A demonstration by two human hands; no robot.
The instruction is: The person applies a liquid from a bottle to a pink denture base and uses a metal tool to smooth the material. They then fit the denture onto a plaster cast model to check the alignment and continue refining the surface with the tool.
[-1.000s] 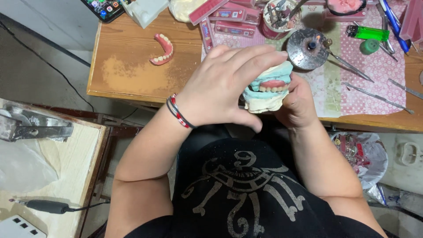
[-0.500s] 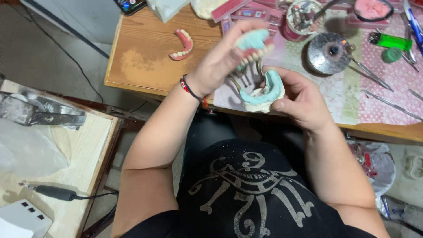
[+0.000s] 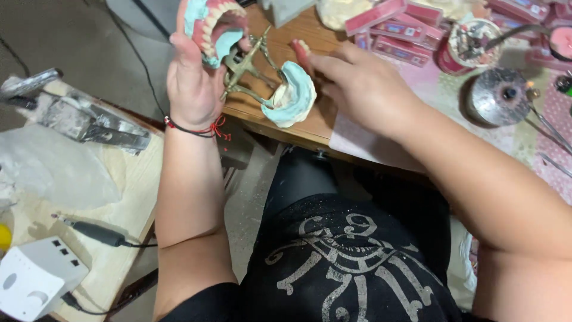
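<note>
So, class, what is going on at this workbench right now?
A person seated at a wooden workbench is handling a dental articulator swung open on its brass hinge. The left hand holds up the upper half, a pale green plaster cast carrying a pink denture with teeth. The right hand rests beside the lower cast, fingertips near it. Pink wax boxes, a round metal dish and hand tools lie further along the bench.
</note>
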